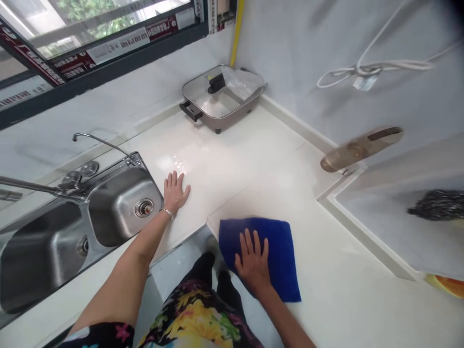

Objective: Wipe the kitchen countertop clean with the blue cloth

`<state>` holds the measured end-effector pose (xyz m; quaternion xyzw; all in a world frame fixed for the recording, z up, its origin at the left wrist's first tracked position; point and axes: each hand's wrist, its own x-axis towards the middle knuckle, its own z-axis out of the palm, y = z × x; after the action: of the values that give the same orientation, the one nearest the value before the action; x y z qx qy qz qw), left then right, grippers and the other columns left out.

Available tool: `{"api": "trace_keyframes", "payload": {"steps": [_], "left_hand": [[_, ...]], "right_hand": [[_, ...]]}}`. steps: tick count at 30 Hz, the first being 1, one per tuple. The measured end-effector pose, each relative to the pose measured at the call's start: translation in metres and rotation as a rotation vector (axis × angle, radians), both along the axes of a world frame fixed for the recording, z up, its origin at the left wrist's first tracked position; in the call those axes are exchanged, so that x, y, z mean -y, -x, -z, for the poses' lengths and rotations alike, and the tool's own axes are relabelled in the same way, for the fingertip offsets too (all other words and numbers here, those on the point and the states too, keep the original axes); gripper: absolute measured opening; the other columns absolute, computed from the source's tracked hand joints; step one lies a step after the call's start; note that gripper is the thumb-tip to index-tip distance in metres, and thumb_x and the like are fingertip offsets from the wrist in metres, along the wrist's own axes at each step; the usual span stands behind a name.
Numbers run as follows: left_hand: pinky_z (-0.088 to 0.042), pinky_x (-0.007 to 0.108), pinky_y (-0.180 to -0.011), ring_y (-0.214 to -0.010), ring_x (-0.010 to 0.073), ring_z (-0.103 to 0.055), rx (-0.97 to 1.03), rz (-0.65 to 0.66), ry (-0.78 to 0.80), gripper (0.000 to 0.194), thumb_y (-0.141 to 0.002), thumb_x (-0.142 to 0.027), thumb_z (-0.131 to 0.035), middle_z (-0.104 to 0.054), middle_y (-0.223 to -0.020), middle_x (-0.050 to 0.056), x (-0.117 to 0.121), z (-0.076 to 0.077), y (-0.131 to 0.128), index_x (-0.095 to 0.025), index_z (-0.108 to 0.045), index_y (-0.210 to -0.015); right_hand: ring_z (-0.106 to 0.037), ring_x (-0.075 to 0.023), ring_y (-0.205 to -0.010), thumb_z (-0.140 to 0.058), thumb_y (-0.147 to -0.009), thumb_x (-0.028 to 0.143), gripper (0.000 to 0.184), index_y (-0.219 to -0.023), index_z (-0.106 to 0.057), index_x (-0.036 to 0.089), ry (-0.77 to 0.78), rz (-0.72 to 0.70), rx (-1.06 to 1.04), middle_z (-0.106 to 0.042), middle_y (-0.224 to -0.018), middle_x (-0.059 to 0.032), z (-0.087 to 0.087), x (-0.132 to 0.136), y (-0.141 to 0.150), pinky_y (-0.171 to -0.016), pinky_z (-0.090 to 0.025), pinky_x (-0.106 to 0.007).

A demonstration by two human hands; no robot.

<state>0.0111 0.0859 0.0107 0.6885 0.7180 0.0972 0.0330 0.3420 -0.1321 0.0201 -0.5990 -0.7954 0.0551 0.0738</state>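
My right hand [253, 261] lies flat with fingers spread on a blue cloth [279, 244] that is laid out on the white countertop [253, 164], near its front corner. My left hand [174, 192] rests open, palm down, on the bare countertop just right of the steel sink [119, 208]. A bracelet circles the left wrist. Neither hand holds anything.
A double steel sink with faucets [97, 141] fills the left. A lidded electric pan [221, 96] stands in the far corner. On the right are a blurred metal fitting [358, 150], a dark scrubber [438, 205], a hanging white cord [377, 67] and something orange [447, 285].
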Motion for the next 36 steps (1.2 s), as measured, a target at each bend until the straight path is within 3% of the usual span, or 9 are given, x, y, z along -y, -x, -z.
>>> {"api": "trace_keyframes", "payload": {"steps": [8,15,21,26,30,33,36], "left_hand": [[-0.018,0.056,-0.126,-0.155,0.0354,-0.017,0.059,0.012,-0.048,0.065,-0.096,-0.046,-0.05,-0.027,-0.165,0.019,0.011,0.005,-0.001,-0.014,-0.041,-0.152],[-0.024,0.061,-0.124,-0.155,0.0356,-0.018,0.285,0.076,-0.17,0.057,-0.093,-0.032,-0.054,-0.029,-0.164,0.021,0.029,0.017,0.008,-0.011,-0.045,-0.146],[-0.028,0.057,-0.124,-0.155,0.0317,-0.019,0.41,0.36,-0.126,0.049,-0.093,-0.024,-0.051,-0.037,-0.159,0.021,0.106,0.017,0.036,-0.01,-0.051,-0.14],[-0.038,0.053,-0.12,-0.151,0.0271,-0.032,0.553,0.399,-0.169,0.037,-0.09,-0.011,-0.049,-0.052,-0.149,0.017,0.181,0.013,0.07,-0.016,-0.061,-0.125],[-0.045,0.047,-0.116,-0.147,0.0248,-0.041,0.619,0.451,-0.186,0.04,-0.085,-0.003,-0.048,-0.061,-0.141,0.014,0.221,0.003,0.098,-0.017,-0.065,-0.118],[-0.052,0.043,-0.108,-0.135,0.0234,-0.055,0.602,0.361,-0.194,0.041,-0.085,-0.004,-0.049,-0.067,-0.132,0.012,0.244,-0.005,0.116,-0.018,-0.065,-0.119],[-0.059,0.038,-0.098,-0.113,0.0199,-0.069,0.576,0.115,-0.223,0.038,-0.089,-0.009,-0.048,-0.074,-0.116,0.01,0.262,-0.009,0.128,-0.021,-0.066,-0.12]], "right_hand": [[-0.015,-0.0395,-0.154,-0.039,-0.097,0.03,0.069,-0.159,-0.016,0.012,-0.113,0.092,0.022,-0.024,-0.165,-0.0179,0.011,-0.044,0.065,-0.119,-0.018,-0.072],[-0.018,-0.0387,-0.153,-0.031,-0.096,0.034,0.066,-0.156,-0.025,0.008,-0.131,0.112,0.098,-0.029,-0.163,-0.0199,0.019,-0.116,0.118,-0.118,-0.018,-0.072],[-0.018,-0.0382,-0.152,-0.025,-0.097,0.039,0.065,-0.154,-0.03,0.008,-0.104,0.217,0.06,-0.028,-0.163,-0.0201,0.026,-0.174,0.14,-0.118,-0.017,-0.072],[-0.017,-0.0377,-0.153,-0.025,-0.097,0.043,0.067,-0.155,-0.029,0.009,-0.077,0.274,0.03,-0.028,-0.163,-0.0197,0.028,-0.205,0.148,-0.119,-0.016,-0.072],[-0.018,-0.0384,-0.152,-0.024,-0.097,0.045,0.068,-0.155,-0.03,0.009,-0.064,0.303,-0.001,-0.029,-0.163,-0.0201,0.025,-0.225,0.149,-0.119,-0.015,-0.072],[-0.017,-0.0387,-0.152,-0.024,-0.096,0.047,0.07,-0.155,-0.03,0.009,-0.027,0.311,-0.029,-0.028,-0.163,-0.0198,0.023,-0.244,0.145,-0.119,-0.014,-0.072],[-0.018,-0.0389,-0.152,-0.023,-0.096,0.047,0.07,-0.155,-0.03,0.01,0.004,0.309,-0.051,-0.028,-0.163,-0.0199,0.023,-0.262,0.141,-0.119,-0.014,-0.072]]}}
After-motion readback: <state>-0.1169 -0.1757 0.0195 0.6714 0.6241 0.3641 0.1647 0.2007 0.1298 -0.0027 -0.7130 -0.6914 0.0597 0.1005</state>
